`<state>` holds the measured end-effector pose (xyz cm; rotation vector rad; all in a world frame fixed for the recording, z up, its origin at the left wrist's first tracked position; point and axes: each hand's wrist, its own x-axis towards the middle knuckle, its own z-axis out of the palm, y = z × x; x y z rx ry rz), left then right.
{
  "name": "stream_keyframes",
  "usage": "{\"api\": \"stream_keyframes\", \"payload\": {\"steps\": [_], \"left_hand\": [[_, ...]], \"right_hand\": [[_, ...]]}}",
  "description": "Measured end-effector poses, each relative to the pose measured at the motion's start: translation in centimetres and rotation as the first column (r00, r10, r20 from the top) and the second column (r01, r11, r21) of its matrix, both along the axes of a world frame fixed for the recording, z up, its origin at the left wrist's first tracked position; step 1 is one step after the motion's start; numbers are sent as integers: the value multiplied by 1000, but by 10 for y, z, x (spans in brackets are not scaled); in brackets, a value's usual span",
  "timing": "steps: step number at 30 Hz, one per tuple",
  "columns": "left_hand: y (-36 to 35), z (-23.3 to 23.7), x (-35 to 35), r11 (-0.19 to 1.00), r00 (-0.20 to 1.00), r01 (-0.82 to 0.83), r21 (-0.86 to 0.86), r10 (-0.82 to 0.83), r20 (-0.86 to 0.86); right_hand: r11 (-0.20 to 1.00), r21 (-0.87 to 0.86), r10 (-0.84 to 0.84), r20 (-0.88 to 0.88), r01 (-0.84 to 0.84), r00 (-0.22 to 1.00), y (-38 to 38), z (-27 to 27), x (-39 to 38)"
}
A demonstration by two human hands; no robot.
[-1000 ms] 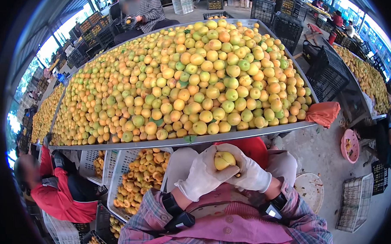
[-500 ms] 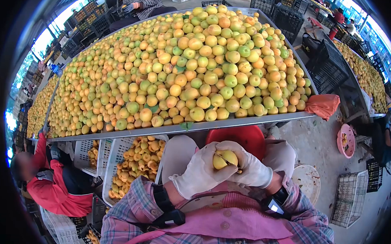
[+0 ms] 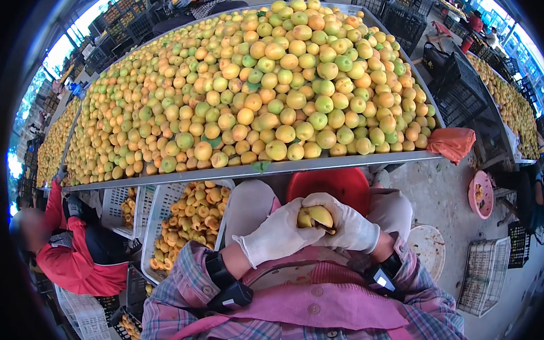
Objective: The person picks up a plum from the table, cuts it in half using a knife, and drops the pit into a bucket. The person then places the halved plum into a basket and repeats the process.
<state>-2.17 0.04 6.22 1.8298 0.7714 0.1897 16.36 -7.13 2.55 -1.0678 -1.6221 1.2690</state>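
In the head view my left hand [image 3: 279, 233], in a white glove, is closed round one side of a yellow-green fruit [image 3: 313, 217]. My right hand [image 3: 351, 228], also gloved, wraps the other side. The fruit is cut, with its halves partly apart. A small dark thing shows at its lower right edge, too small to name. Both hands are above my lap, in front of a red basin [image 3: 330, 185]. Beyond them a metal-edged table [image 3: 308, 164] bears a heap of yellow, orange and green fruit [image 3: 250, 97].
A white crate [image 3: 152, 226] of halved fruit stands left of my lap. A person in red [image 3: 86, 256] sits farther left. An orange bag [image 3: 451, 144] lies at the table's right corner. On the right are a pink basin [image 3: 481, 194], a white lid-like round [image 3: 426, 252] and a crate [image 3: 485, 276].
The fruit between my hands has turned and its halves have come partly apart. The view has shifted slightly.
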Motion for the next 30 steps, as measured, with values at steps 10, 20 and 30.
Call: {"api": "stream_keyframes", "payload": {"steps": [10, 20, 30], "left_hand": [[10, -15, -2, 818, 982, -16, 576, 120, -144], [1, -43, -23, 740, 798, -72, -669, 446, 407], [23, -99, -151, 461, 481, -780, -423, 874, 66]], "right_hand": [[937, -345, -76, -36, 59, 996, 4, 18, -1], [897, -440, -73, -230, -37, 970, 25, 15, -22], [823, -535, -400, -312, 189, 862, 21, 15, -50]]}}
